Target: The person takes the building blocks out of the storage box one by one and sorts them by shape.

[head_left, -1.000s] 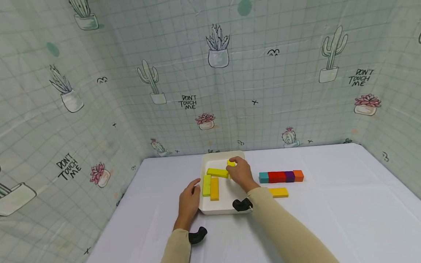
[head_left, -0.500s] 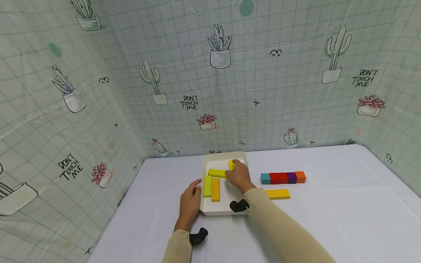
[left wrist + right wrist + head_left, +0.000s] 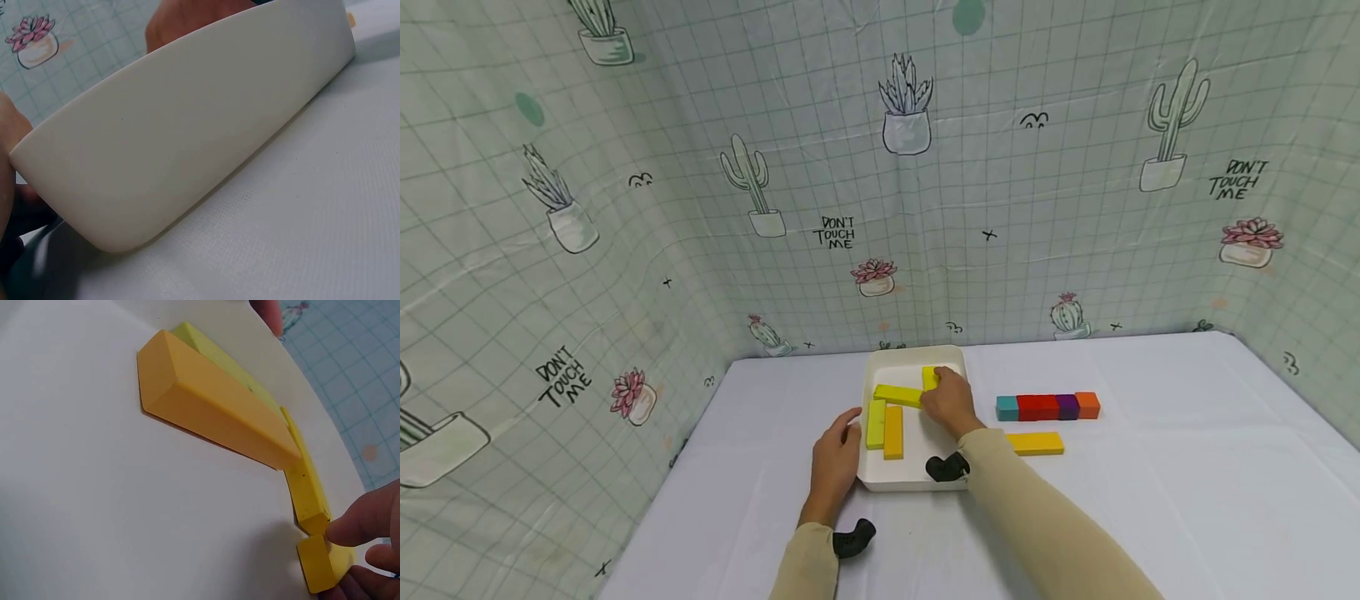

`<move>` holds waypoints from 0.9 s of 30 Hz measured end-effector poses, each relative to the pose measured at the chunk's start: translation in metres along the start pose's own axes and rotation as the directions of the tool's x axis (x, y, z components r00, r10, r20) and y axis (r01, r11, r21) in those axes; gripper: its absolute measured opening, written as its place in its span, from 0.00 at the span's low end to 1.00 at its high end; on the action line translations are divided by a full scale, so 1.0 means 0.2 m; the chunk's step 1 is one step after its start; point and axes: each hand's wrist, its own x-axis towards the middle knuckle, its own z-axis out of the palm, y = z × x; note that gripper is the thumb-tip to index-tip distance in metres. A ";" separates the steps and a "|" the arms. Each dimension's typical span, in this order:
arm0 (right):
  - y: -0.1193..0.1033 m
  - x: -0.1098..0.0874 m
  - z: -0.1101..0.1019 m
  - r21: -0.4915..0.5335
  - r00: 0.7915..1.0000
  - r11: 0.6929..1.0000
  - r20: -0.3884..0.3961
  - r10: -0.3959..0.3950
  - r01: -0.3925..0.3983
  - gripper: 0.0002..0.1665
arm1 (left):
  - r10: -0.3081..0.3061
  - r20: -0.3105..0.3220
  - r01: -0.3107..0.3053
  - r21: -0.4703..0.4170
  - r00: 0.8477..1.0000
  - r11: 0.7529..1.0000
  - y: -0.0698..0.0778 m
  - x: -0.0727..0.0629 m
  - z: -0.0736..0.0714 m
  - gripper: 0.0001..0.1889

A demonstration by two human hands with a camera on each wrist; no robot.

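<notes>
In the head view, my right hand [image 3: 952,404] reaches into a white tray [image 3: 917,473] and pinches a yellow block [image 3: 929,377] near its far right corner. The right wrist view shows thumb and fingers on either side of that yellow block [image 3: 316,564]. A second yellow block [image 3: 898,395] lies crosswise, its end against the held one. Below it lie a yellow-green block [image 3: 876,425] and an orange-yellow block [image 3: 892,433], side by side. My left hand [image 3: 833,462] rests against the tray's left rim, fingers loosely bent; its fingertips are partly hidden in the left wrist view.
Right of the tray is a row of a teal cube [image 3: 1007,408], red blocks [image 3: 1037,407], a purple cube [image 3: 1067,407] and an orange cube [image 3: 1087,405]. A yellow-orange block [image 3: 1037,443] lies nearer, partly behind the right sleeve. A patterned cloth [image 3: 820,275] hangs behind the table.
My right hand has lowered slightly onto the far yellow block, closing up around it and bringing it against the crosswise block. The left hand stays at the tray rim. The view has shifted slightly.
</notes>
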 end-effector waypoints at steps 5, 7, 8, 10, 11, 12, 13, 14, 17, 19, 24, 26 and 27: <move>0.01 0.00 0.00 0.002 1.000 1.000 0.014 -0.010 0.010 0.36 | 0.008 -0.003 -0.008 0.000 1.000 1.000 0.00 0.00 0.00 0.20; 0.01 0.00 0.00 -0.010 1.000 1.000 0.025 -0.018 0.019 0.38 | 0.010 -0.003 -0.010 0.001 1.000 1.000 0.00 0.00 0.00 0.19; 0.01 0.00 0.00 -0.018 0.999 1.000 0.031 -0.022 0.023 0.38 | 0.010 -0.002 -0.010 0.003 1.000 1.000 0.00 0.00 0.00 0.20; 0.01 0.00 0.00 -0.038 0.999 0.999 0.044 -0.026 0.028 0.39 | 0.008 0.000 -0.008 0.005 1.000 1.000 0.00 0.00 0.00 0.20; 0.02 0.01 0.00 -0.048 0.998 0.998 0.050 -0.028 0.030 0.40 | 0.007 0.001 -0.007 0.007 1.000 1.000 0.00 0.00 0.00 0.20; 0.02 0.01 0.00 -0.056 0.998 0.998 0.055 -0.028 0.031 0.40 | 0.005 0.001 -0.005 0.005 1.000 1.000 0.00 0.00 0.00 0.20; 0.02 0.01 0.01 -0.059 0.998 0.998 0.061 -0.024 0.028 0.40 | 0.003 0.001 -0.003 0.006 1.000 1.000 0.00 0.00 0.00 0.20; 0.02 0.01 0.01 -0.059 0.998 0.998 0.063 -0.023 0.026 0.40 | 0.006 -0.002 -0.006 0.007 1.000 1.000 0.00 0.00 0.00 0.20; 0.03 0.01 0.01 -0.040 0.998 0.999 0.064 -0.013 0.016 0.39 | 0.006 -0.004 -0.006 0.007 1.000 1.000 0.00 -0.01 0.00 0.20; 0.03 0.01 0.01 -0.015 0.998 1.000 0.063 -0.004 0.005 0.38 | 0.005 -0.004 -0.005 0.005 1.000 1.000 0.00 -0.01 0.00 0.19; 0.02 0.01 0.00 0.041 0.998 0.999 0.056 0.006 -0.009 0.37 | 0.006 -0.002 -0.006 0.003 1.000 1.000 0.00 0.00 0.00 0.19; 0.02 0.01 0.00 0.060 0.999 0.998 0.051 0.007 -0.010 0.36 | 0.015 -0.005 -0.015 0.006 1.000 1.000 0.00 0.00 0.00 0.19; 0.02 0.01 -0.01 0.070 0.999 0.998 0.048 0.007 -0.011 0.36 | 0.018 -0.006 -0.018 0.007 1.000 1.000 0.00 0.00 0.00 0.19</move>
